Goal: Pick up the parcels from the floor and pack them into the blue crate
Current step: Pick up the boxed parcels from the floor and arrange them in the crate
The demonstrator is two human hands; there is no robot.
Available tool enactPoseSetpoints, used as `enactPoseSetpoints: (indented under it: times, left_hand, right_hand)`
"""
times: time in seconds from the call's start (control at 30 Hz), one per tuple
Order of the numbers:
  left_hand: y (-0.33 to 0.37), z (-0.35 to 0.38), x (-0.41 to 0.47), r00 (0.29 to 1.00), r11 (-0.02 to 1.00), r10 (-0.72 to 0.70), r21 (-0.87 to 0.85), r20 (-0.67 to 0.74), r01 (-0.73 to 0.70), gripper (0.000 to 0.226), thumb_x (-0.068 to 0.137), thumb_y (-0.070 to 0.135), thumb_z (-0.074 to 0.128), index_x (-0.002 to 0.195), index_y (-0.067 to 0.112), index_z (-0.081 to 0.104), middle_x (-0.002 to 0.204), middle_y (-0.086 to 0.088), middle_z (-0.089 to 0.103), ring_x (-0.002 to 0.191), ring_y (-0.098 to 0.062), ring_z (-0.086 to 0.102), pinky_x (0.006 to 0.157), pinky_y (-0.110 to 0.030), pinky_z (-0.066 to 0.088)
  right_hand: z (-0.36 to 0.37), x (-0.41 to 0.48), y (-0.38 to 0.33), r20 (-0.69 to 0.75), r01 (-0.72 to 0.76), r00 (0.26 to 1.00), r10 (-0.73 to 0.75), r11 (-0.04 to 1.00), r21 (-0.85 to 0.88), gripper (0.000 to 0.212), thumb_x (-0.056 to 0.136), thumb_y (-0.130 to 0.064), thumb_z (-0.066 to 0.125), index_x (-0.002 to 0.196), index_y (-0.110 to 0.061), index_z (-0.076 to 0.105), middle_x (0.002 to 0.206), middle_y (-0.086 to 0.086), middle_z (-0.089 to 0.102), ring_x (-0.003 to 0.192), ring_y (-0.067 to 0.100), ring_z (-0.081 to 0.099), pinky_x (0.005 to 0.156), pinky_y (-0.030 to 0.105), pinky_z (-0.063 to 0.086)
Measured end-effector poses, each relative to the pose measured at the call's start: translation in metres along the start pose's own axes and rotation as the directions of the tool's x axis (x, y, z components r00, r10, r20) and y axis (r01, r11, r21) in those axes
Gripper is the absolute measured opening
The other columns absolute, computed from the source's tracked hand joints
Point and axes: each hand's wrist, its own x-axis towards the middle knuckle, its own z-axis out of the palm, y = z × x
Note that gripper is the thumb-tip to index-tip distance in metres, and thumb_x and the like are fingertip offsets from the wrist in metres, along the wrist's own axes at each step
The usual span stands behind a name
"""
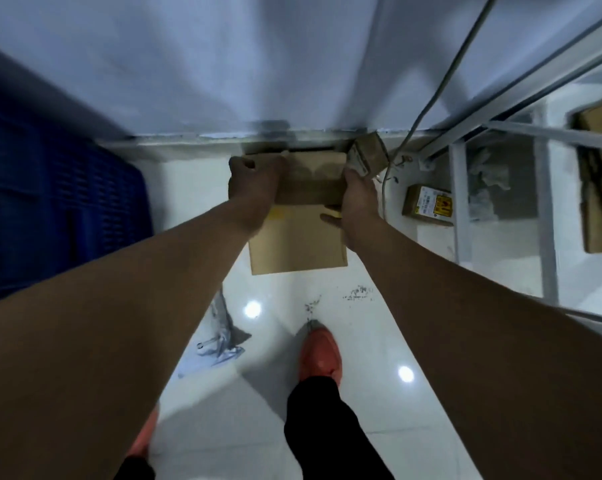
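A brown cardboard parcel (311,178) sits against the wall base, and both my hands grip it. My left hand (254,183) clasps its left edge and my right hand (356,199) its right edge. Under it lies a flat brown parcel (297,244) on the white floor. A small cube-shaped parcel (367,154) rests beside the wall, just past my right hand. Another small labelled parcel (427,205) lies further right. The blue crate (60,206) stands at the left.
A white metal rack (462,202) stands at the right with cardboard (601,209) behind it. A grey cable (431,105) hangs down the wall. A crumpled silver bag (223,341) lies on the floor by my red shoes (320,355).
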Motion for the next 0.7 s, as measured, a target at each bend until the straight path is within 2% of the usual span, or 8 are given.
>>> enactPoseSetpoints:
  times: [0.1, 0.2, 0.27, 0.37, 0.47, 0.57, 0.63, 0.7]
  left_hand:
    - [0.051, -0.048, -0.046, 0.998, 0.999, -0.018, 0.05, -0.062, 0.021, 0.077, 0.087, 0.071, 0.061, 0.136, 0.016, 0.039, 0.128, -0.008, 0.057, 0.108, -0.027, 0.059, 0.093, -0.043, 0.054]
    - [0.109, -0.1, -0.078, 0.998, 0.986, -0.028, 0.163, -0.063, 0.038, 0.082, 0.095, 0.076, 0.038, 0.148, 0.013, 0.039, 0.135, -0.012, 0.055, 0.115, -0.035, 0.057, 0.096, -0.052, 0.056]
    - [0.149, -0.14, -0.103, 1.0, 0.988, -0.005, 0.156, -0.003, 0.005, 0.077, 0.097, 0.072, 0.038, 0.146, 0.014, 0.044, 0.131, -0.011, 0.053, 0.112, -0.032, 0.056, 0.098, -0.052, 0.055]
    - [0.201, -0.199, -0.137, 0.993, 0.985, 0.111, 0.128, 0.03, -0.114, 0.066, 0.092, 0.069, 0.054, 0.135, 0.018, 0.052, 0.131, -0.008, 0.058, 0.111, -0.029, 0.058, 0.1, -0.049, 0.054]
    - [0.233, -0.269, -0.171, 0.982, 0.983, 0.179, -0.049, 0.065, -0.176, 0.074, 0.088, 0.063, 0.066, 0.144, 0.02, 0.044, 0.128, -0.004, 0.057, 0.113, -0.027, 0.057, 0.099, -0.049, 0.053]
    - [0.239, -0.343, -0.198, 0.97, 0.95, 0.219, -0.251, 0.107, -0.187, 0.077, 0.088, 0.054, 0.072, 0.147, 0.02, 0.037, 0.125, -0.003, 0.058, 0.109, -0.022, 0.061, 0.093, -0.045, 0.058]
    - [0.23, -0.398, -0.208, 0.963, 0.928, 0.221, -0.338, 0.154, -0.159, 0.067, 0.088, 0.056, 0.072, 0.141, 0.021, 0.05, 0.124, -0.006, 0.068, 0.11, -0.025, 0.067, 0.095, -0.046, 0.059]
    - [0.218, -0.448, -0.216, 0.958, 0.919, 0.179, -0.386, 0.223, -0.082, 0.064, 0.086, 0.058, 0.07, 0.136, 0.02, 0.058, 0.116, -0.012, 0.075, 0.105, -0.033, 0.073, 0.092, -0.052, 0.059]
  right_hand:
    - [0.023, -0.068, -0.026, 0.048, 0.038, 0.998, -0.041, 0.998, 0.044, 0.054, 0.098, -0.056, 0.052, 0.141, -0.023, 0.046, 0.135, 0.008, 0.056, 0.112, 0.033, 0.062, 0.068, 0.049, 0.064]
    - [0.047, -0.131, -0.059, 0.096, 0.145, 0.985, -0.145, 0.989, 0.011, 0.075, 0.088, -0.068, 0.06, 0.14, -0.015, 0.045, 0.13, 0.012, 0.06, 0.097, 0.035, 0.071, 0.058, 0.042, 0.062]
    - [0.069, -0.179, -0.083, 0.17, 0.202, 0.965, -0.198, 0.979, -0.009, 0.071, 0.09, -0.065, 0.06, 0.136, -0.012, 0.047, 0.123, 0.013, 0.063, 0.09, 0.032, 0.074, 0.061, 0.04, 0.062]
    - [0.104, -0.249, -0.11, 0.281, 0.301, 0.914, -0.294, 0.954, 0.02, 0.056, 0.095, -0.057, 0.059, 0.127, -0.01, 0.059, 0.121, 0.015, 0.066, 0.099, 0.033, 0.072, 0.067, 0.038, 0.062]
    - [0.147, -0.321, -0.123, 0.358, 0.416, 0.83, -0.429, 0.902, 0.115, 0.042, 0.094, -0.042, 0.069, 0.123, -0.013, 0.059, 0.126, 0.017, 0.062, 0.11, 0.036, 0.067, 0.075, 0.043, 0.062]
    - [0.194, -0.385, -0.129, 0.508, 0.452, 0.717, -0.477, 0.873, 0.181, 0.029, 0.093, -0.01, 0.07, 0.116, -0.014, 0.054, 0.13, 0.017, 0.06, 0.11, 0.034, 0.064, 0.088, 0.049, 0.059]
    - [0.233, -0.421, -0.127, 0.603, 0.481, 0.651, -0.461, 0.865, 0.142, 0.029, 0.087, 0.01, 0.064, 0.102, -0.014, 0.057, 0.114, 0.012, 0.063, 0.097, 0.029, 0.062, 0.085, 0.046, 0.053]
    - [0.273, -0.452, -0.116, 0.672, 0.529, 0.609, -0.421, 0.847, 0.051, 0.03, 0.084, 0.019, 0.056, 0.088, -0.011, 0.06, 0.097, 0.009, 0.063, 0.092, 0.026, 0.06, 0.08, 0.039, 0.05]
